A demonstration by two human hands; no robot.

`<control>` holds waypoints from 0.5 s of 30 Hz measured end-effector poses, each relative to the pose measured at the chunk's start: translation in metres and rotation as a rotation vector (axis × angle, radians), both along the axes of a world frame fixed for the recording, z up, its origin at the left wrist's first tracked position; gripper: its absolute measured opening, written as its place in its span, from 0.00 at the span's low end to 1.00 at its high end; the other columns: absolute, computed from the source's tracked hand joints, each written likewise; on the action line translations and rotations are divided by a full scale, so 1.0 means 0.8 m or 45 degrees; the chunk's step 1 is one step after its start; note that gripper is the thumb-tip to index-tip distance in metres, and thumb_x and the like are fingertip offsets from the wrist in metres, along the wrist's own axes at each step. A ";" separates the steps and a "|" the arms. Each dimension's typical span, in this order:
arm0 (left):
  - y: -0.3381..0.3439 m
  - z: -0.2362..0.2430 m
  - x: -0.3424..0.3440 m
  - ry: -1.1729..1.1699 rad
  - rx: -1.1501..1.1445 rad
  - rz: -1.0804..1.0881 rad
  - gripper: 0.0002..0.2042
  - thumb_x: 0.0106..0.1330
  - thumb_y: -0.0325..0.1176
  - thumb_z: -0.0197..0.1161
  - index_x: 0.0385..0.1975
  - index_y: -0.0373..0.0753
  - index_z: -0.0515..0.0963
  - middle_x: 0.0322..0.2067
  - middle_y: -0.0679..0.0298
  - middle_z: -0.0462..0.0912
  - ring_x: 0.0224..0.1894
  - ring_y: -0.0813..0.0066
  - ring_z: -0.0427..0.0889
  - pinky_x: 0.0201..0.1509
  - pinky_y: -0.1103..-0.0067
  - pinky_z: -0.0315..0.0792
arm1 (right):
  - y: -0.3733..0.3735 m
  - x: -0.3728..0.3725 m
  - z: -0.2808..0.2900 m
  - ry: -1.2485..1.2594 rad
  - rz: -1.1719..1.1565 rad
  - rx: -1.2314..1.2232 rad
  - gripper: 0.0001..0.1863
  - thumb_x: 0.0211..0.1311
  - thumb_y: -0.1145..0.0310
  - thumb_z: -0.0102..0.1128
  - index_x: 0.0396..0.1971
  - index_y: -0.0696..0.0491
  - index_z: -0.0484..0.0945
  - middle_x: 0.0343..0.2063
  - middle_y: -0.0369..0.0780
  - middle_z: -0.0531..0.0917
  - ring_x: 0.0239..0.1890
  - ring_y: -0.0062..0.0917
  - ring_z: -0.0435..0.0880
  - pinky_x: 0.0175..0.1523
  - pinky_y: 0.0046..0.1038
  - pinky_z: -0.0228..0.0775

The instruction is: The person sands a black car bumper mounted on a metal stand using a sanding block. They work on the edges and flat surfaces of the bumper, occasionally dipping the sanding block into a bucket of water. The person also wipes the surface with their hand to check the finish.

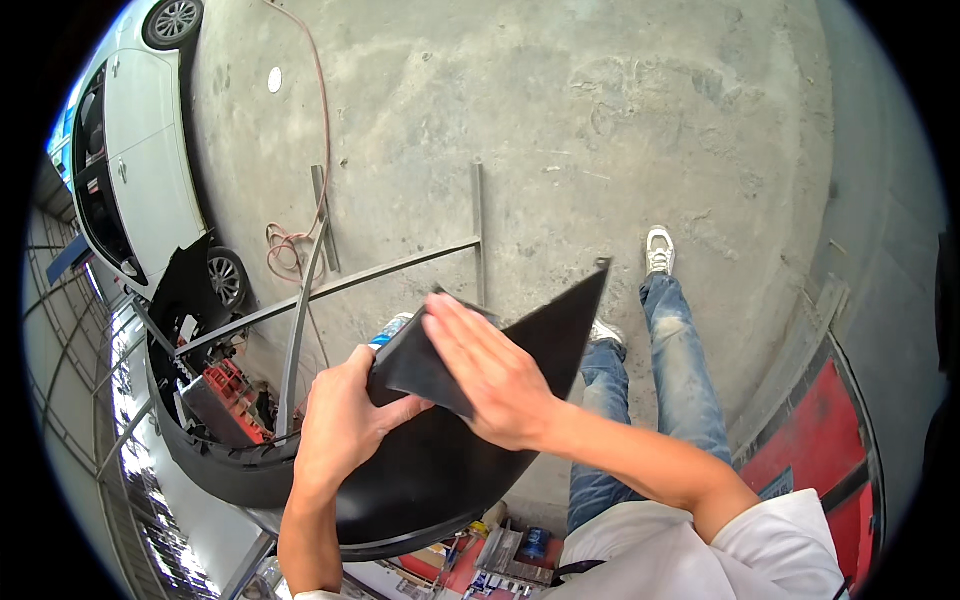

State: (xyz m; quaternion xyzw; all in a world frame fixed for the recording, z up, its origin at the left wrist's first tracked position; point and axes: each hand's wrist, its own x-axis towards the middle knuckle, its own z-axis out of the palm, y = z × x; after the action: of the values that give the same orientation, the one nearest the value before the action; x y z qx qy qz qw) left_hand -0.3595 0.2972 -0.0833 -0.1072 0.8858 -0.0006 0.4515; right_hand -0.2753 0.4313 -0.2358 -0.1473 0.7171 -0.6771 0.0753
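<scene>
Bumper [415, 500]: black, lay over metal bars [390, 271], long axis curving left to right, sharp right tip pointing forward-right
Left hand [335, 420]: gripped its edge
Right hand [490, 380]: pressed flat, fingers together
Floor [520, 100]: was worn concrete
Room: white car [150, 150] stood left

Right hand [492, 378] blurred, white car [150, 150] cut off, left shoe [608, 333] part-hidden

Head cam: left unit of the pair on your head, wide fisheye, upright, unmirrored. Looks steeply down past your white shirt [700, 550], nearest at lower right. Your left hand [340, 415] and right hand [495, 385] sit close, near centre. Concrete floor [480, 100] is farther; white car [150, 110] well off, left rim.
</scene>
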 end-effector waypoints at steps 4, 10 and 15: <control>-0.006 0.002 0.013 0.100 0.050 0.005 0.25 0.47 0.37 0.83 0.34 0.28 0.75 0.25 0.45 0.81 0.24 0.52 0.74 0.35 0.69 0.75 | -0.002 -0.015 0.020 -0.109 -0.100 -0.073 0.35 0.59 0.71 0.66 0.65 0.71 0.67 0.66 0.61 0.70 0.69 0.53 0.71 0.73 0.45 0.65; -0.006 0.002 0.005 0.145 0.072 -0.043 0.30 0.47 0.44 0.85 0.26 0.29 0.67 0.20 0.44 0.74 0.24 0.42 0.70 0.30 0.63 0.69 | -0.001 -0.015 -0.021 0.068 -0.070 -0.038 0.34 0.54 0.74 0.63 0.65 0.66 0.70 0.67 0.53 0.73 0.66 0.46 0.76 0.69 0.43 0.68; -0.007 0.002 0.016 0.191 0.064 0.044 0.33 0.45 0.43 0.86 0.24 0.31 0.63 0.16 0.49 0.68 0.22 0.55 0.57 0.25 0.69 0.65 | 0.088 0.078 -0.156 0.068 0.005 0.329 0.37 0.50 0.78 0.61 0.67 0.59 0.72 0.69 0.48 0.73 0.72 0.43 0.70 0.74 0.46 0.62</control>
State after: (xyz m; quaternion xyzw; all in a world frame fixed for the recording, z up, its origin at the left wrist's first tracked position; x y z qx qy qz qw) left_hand -0.3466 0.2919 -0.0821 -0.1107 0.9150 0.0375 0.3862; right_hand -0.2132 0.5016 -0.3605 -0.1556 0.7999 -0.5746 0.0757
